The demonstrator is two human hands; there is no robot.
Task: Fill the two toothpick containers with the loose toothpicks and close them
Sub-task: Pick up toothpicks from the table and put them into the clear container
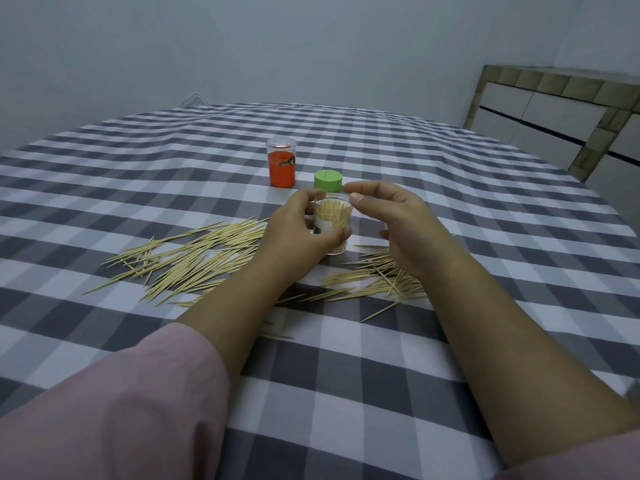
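Note:
A clear toothpick container (333, 220), open-topped and packed with upright toothpicks, stands in the middle of the table. My left hand (301, 230) is wrapped around its left side and grips it. My right hand (388, 216) hovers at its right, thumb and forefinger touching the rim, with nothing held that I can make out. The green lid (328, 180) lies just behind the container. An orange container (281, 163) with a clear cap stands farther back. Loose toothpicks lie in a large pile on the left (194, 258) and a smaller pile on the right (377, 282).
A grey and white checked tablecloth (346, 375) covers the table. A tiled counter with white panels (554, 116) stands at the back right, and a plain wall is behind the table.

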